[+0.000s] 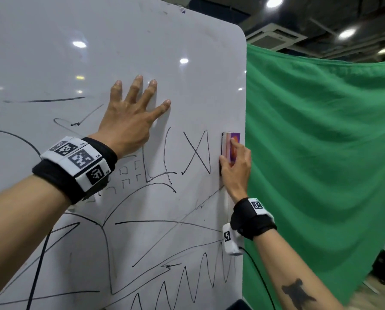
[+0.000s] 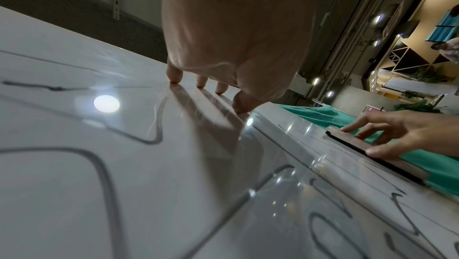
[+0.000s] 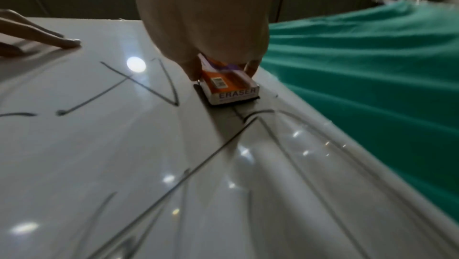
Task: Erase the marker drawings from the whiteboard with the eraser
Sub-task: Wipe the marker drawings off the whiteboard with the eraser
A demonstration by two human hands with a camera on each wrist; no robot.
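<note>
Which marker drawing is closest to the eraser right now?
The crossed hourglass shape, just left of the eraser held by the right hand. The zigzag and other drawings lie farther off.

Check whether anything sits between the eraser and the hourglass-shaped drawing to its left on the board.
Nothing visible does. The eraser, gripped by the right hand, sits flat on the whiteboard near its right edge, bare board between it and the hourglass drawing. The left hand presses higher up, farther left.

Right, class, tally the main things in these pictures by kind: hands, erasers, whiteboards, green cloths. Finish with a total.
Hands: 2, left hand and right hand
Eraser: 1
Whiteboard: 1
Green cloth: 1
Total: 5
</note>
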